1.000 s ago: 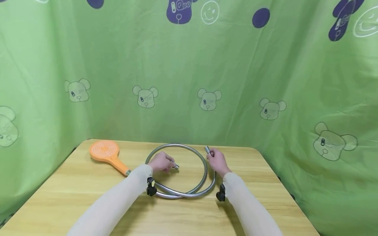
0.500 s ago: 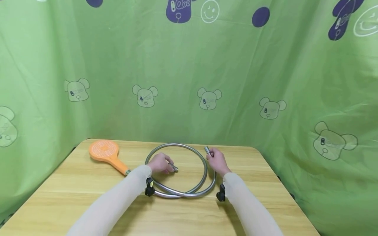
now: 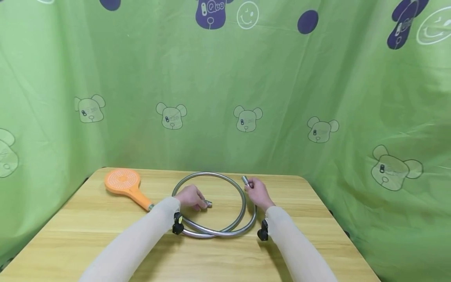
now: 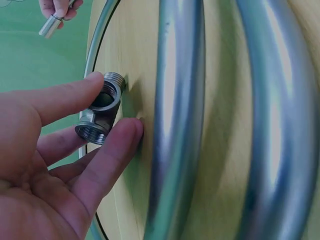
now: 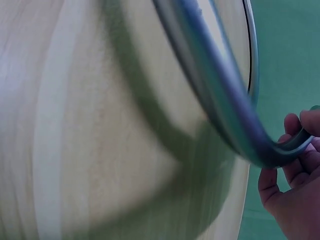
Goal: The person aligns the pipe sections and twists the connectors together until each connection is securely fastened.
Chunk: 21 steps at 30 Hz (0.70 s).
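In the left wrist view, a small metal tee fitting [image 4: 103, 118] with threaded openings is pinched between the thumb and fingers of my left hand [image 3: 190, 196]. It is held above the table, inside the loop of a silver shower hose [image 3: 244, 203]. My right hand [image 3: 259, 194] grips the hose near one end, and the metal connector [image 3: 245, 180] sticks out past its fingertips. From that hand the hose curves down to the table, as the right wrist view shows. The fitting and the connector are apart.
An orange shower head [image 3: 122, 181] lies face up at the back left of the wooden table [image 3: 88, 235], its handle pointing toward my left forearm. A green patterned curtain [image 3: 211, 149] hangs behind and along both sides of the table.
The tee fitting has turned and shifted slightly downward in my left fingers, which have closed nearer around it. My right hand keeps its grip on the hose end, almost still.
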Each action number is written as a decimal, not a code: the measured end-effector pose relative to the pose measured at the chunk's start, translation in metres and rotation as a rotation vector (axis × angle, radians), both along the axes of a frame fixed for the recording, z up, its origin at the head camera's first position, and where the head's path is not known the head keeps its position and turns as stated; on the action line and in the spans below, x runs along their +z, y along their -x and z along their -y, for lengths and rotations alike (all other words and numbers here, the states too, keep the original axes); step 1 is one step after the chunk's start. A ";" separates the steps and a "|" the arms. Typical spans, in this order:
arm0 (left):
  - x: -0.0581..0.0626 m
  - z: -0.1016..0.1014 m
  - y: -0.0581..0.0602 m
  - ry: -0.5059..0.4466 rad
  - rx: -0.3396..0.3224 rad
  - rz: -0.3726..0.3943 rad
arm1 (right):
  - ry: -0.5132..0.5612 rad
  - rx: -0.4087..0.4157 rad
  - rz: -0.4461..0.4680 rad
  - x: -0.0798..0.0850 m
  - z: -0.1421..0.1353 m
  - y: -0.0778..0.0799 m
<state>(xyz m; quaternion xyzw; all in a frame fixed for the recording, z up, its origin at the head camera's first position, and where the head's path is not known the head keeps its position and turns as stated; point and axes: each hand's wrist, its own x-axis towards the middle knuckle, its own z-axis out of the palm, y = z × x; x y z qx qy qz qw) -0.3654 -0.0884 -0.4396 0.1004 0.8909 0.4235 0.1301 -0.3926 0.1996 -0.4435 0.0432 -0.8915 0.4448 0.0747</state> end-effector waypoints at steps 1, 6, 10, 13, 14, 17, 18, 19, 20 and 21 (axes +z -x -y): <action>0.001 0.000 0.000 0.006 0.000 -0.003 | 0.000 0.002 0.003 0.000 0.000 0.000; 0.003 -0.002 -0.003 0.008 -0.007 -0.019 | 0.010 0.012 0.012 0.000 0.002 -0.001; 0.002 -0.001 -0.003 0.018 0.004 -0.029 | 0.023 0.014 0.020 0.001 0.002 0.000; 0.002 0.000 -0.003 0.018 0.014 -0.040 | 0.037 0.004 0.030 0.003 0.002 0.000; 0.002 0.000 -0.003 0.012 0.018 -0.041 | 0.039 0.001 0.031 0.004 0.002 0.000; 0.004 0.000 -0.003 -0.010 0.026 -0.049 | 0.044 -0.008 0.032 0.006 0.003 -0.001; 0.005 0.001 -0.003 -0.019 0.030 -0.052 | 0.042 -0.006 0.031 0.007 0.003 -0.001; 0.006 0.001 -0.003 -0.025 0.033 -0.059 | 0.041 -0.006 0.030 0.007 0.004 -0.002; 0.007 0.001 -0.003 -0.030 0.037 -0.064 | 0.035 -0.005 0.027 0.008 0.004 -0.002; 0.008 0.001 -0.002 -0.031 0.038 -0.077 | 0.035 -0.001 0.026 0.008 0.004 -0.002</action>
